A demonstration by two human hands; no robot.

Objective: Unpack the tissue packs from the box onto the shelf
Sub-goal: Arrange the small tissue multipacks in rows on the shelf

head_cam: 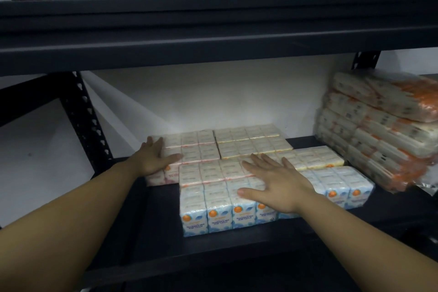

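Tissue packs (pixel 214 182) under right hand (pixel 275 179) (flat).

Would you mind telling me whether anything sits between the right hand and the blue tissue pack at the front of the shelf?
Nothing visible does. The right hand already lies flat, fingers straight, on top of the front blue tissue pack. The left hand rests likewise on the pink pack further back.
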